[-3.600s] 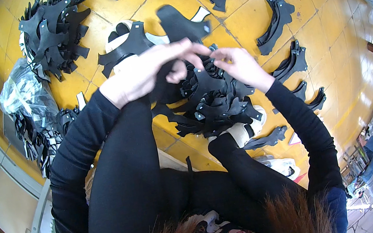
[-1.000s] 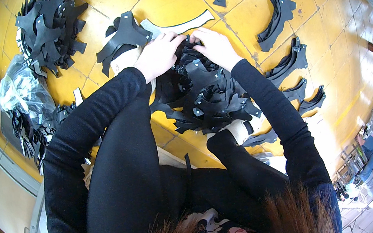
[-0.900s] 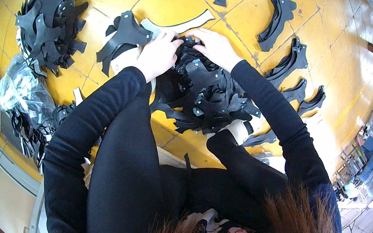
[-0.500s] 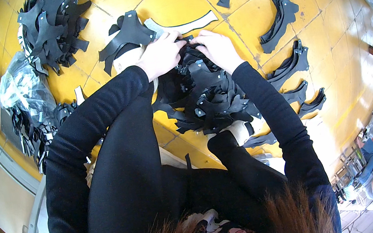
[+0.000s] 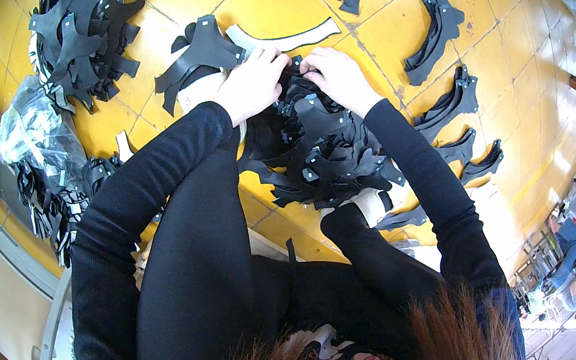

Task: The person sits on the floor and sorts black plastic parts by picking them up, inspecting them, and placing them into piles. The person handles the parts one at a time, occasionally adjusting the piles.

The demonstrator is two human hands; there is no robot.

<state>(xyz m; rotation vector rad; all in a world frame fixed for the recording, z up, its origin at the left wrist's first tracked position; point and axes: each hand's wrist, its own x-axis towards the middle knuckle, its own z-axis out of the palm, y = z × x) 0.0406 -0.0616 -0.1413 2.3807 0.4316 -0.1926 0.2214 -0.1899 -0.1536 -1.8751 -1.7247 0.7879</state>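
Your left hand point(image 5: 254, 83) and right hand point(image 5: 338, 75) both pinch one flat black cut-out piece point(image 5: 295, 72), fingers closed. It tops the heap of black curved pieces point(image 5: 321, 152) (on the yellow tiled floor point(image 5: 383, 21)).

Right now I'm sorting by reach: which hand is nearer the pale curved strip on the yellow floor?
Left. The left hand lies just below the pale curved strip, almost touching it; the right hand sits slightly farther below, over the black pile.

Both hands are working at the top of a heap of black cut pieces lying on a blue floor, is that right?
Not quite: the floor is yellow, not blue, as the head view shows. The rest holds: the left hand and right hand are both at the top of the heap of black cut pieces.
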